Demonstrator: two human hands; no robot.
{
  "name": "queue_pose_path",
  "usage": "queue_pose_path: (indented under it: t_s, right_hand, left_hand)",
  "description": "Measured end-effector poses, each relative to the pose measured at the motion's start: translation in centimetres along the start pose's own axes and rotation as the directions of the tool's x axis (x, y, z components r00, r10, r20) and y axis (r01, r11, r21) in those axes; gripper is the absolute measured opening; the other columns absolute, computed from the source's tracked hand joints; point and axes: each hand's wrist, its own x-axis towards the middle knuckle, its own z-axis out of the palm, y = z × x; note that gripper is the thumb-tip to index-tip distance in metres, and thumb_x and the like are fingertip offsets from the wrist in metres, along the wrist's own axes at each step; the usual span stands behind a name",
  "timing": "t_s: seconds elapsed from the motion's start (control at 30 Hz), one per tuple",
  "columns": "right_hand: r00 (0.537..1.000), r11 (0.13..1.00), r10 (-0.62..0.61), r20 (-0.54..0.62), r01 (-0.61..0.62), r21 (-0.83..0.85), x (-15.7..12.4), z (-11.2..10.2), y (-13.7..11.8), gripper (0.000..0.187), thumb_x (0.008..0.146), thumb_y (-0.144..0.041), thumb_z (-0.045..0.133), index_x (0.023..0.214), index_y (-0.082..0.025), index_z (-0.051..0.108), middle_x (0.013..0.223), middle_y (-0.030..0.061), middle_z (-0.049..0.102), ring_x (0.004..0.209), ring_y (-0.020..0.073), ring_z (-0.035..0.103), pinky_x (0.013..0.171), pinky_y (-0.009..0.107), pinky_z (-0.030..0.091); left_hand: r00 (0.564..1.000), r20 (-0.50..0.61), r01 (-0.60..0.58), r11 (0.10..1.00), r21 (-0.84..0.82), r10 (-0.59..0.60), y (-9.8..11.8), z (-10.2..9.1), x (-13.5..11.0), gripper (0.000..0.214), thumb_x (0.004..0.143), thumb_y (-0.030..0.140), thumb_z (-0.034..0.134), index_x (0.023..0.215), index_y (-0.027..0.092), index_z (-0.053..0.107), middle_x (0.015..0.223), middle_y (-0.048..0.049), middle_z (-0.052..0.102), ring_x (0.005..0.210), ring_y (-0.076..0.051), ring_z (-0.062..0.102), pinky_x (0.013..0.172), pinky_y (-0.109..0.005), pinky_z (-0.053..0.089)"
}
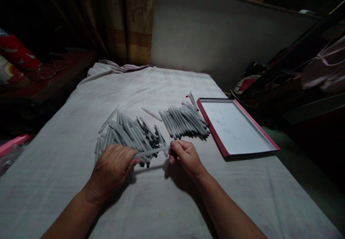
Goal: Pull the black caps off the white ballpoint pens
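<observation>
Both hands hold one clear pen barrel (152, 151) level above the cloth. My left hand (113, 169) grips its left end with curled fingers. My right hand (184, 155) pinches its right end. Just behind the hands lies a loose pile of several pens (129, 133) with dark tips. A second, neater pile of pens (184, 120) lies further right, all pointing the same way. One small red cap (187, 96) lies at the far end of that pile.
A white cloth (167, 196) covers the table. A shallow red-rimmed box lid (265, 133) with a white inside lies at the right. Curtains and a pale wall stand behind; cluttered dark shelves flank both sides.
</observation>
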Motion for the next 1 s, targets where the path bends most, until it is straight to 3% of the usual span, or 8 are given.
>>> queue_pose_path:
  t_s: [0.17, 0.27, 0.37, 0.47, 0.63, 0.77, 0.87, 1.0]
  right_hand:
    - [0.995, 0.995, -0.095, 0.037, 0.095, -0.004, 0.0, -1.0, -0.3, 0.049, 0.078, -0.067, 0.068, 0.068, -0.019, 0.064, 0.053, -0.0003, 0.063, 0.047, 0.0108, 0.052, 0.050, 0.024, 0.045]
    - [0.980, 0.986, -0.163, -0.111, 0.166, 0.019, 0.5, -2.2, -0.1, 0.036, 0.079, -0.055, 0.073, 0.085, -0.020, 0.070, 0.063, -0.0001, 0.067, 0.054, 0.0117, 0.056, 0.051, 0.023, 0.046]
    - [0.942, 0.976, -0.216, -0.256, 0.202, -0.080, 1.0, -2.5, 0.7, 0.030, 0.082, -0.048, 0.070, 0.093, -0.020, 0.074, 0.066, 0.0011, 0.069, 0.057, 0.0142, 0.059, 0.053, 0.026, 0.048]
    - [0.895, 0.922, -0.329, -0.302, 0.235, -0.309, 1.3, -1.6, 1.7, 0.024, 0.085, -0.040, 0.067, 0.095, -0.021, 0.078, 0.073, 0.0041, 0.073, 0.068, 0.0184, 0.066, 0.066, 0.031, 0.054]
    - [0.864, 0.727, -0.472, -0.179, 0.266, -0.633, 1.1, 0.2, 3.0, 0.024, 0.091, -0.030, 0.061, 0.103, -0.021, 0.079, 0.084, 0.0083, 0.077, 0.077, 0.0210, 0.070, 0.074, 0.032, 0.053]
    - [0.850, 0.540, -0.527, -0.020, 0.317, -0.780, 0.9, 0.6, 3.2, 0.025, 0.093, -0.030, 0.061, 0.107, -0.017, 0.077, 0.088, 0.0106, 0.077, 0.081, 0.0233, 0.070, 0.076, 0.033, 0.052]
    - [0.825, 0.498, -0.566, 0.000, 0.342, -0.797, 0.8, 0.1, 3.1, 0.024, 0.096, -0.027, 0.056, 0.104, -0.019, 0.077, 0.090, 0.0096, 0.077, 0.084, 0.0220, 0.071, 0.078, 0.032, 0.052]
    - [0.784, 0.503, -0.615, -0.084, 0.308, -0.807, 1.3, -2.0, 2.7, 0.026, 0.098, -0.027, 0.050, 0.092, -0.021, 0.075, 0.086, 0.0080, 0.076, 0.081, 0.0201, 0.070, 0.076, 0.030, 0.051]
  left_hand:
    - [0.995, 0.044, 0.099, 0.982, -0.161, -0.093, -0.5, -1.0, -0.2, 0.039, 0.104, 0.032, 0.035, 0.072, 0.022, 0.053, 0.059, 0.0018, 0.056, 0.055, -0.015, 0.053, 0.058, -0.030, 0.042]
    - [0.960, 0.049, 0.277, 0.921, -0.273, -0.275, -1.2, -1.6, -0.8, 0.039, 0.103, 0.024, 0.035, 0.066, 0.023, 0.046, 0.055, 0.0035, 0.048, 0.051, -0.013, 0.050, 0.053, -0.028, 0.042]
    - [0.943, -0.011, 0.323, 0.921, -0.216, -0.333, -1.7, -1.2, -1.3, 0.026, 0.102, 0.029, 0.042, 0.081, 0.024, 0.056, 0.068, 0.0012, 0.063, 0.063, -0.015, 0.060, 0.061, -0.030, 0.048]
    - [0.936, -0.069, 0.342, 0.939, -0.047, -0.345, -2.2, 0.1, -1.8, 0.017, 0.099, 0.036, 0.050, 0.101, 0.025, 0.062, 0.092, -0.0044, 0.073, 0.088, -0.022, 0.067, 0.078, -0.038, 0.050]
    - [0.941, -0.010, 0.337, 0.941, 0.040, -0.337, -2.8, 1.7, -2.5, 0.028, 0.099, 0.038, 0.048, 0.119, 0.025, 0.063, 0.122, -0.0106, 0.069, 0.116, -0.029, 0.063, 0.100, -0.050, 0.043]
    - [0.943, -0.023, 0.332, 0.943, -0.025, -0.333, -2.9, 1.9, -2.8, 0.025, 0.100, 0.034, 0.047, 0.118, 0.024, 0.062, 0.120, -0.0095, 0.070, 0.116, -0.027, 0.063, 0.105, -0.050, 0.042]
    - [0.945, -0.043, 0.321, 0.944, -0.078, -0.324, -3.0, 1.8, -2.8, 0.022, 0.100, 0.030, 0.048, 0.116, 0.024, 0.062, 0.115, -0.0080, 0.072, 0.112, -0.025, 0.065, 0.102, -0.047, 0.044]
    - [0.950, -0.054, 0.302, 0.949, -0.090, -0.307, -3.1, 1.6, -2.8, 0.020, 0.100, 0.027, 0.047, 0.115, 0.025, 0.061, 0.113, -0.0072, 0.073, 0.109, -0.024, 0.066, 0.100, -0.045, 0.046]
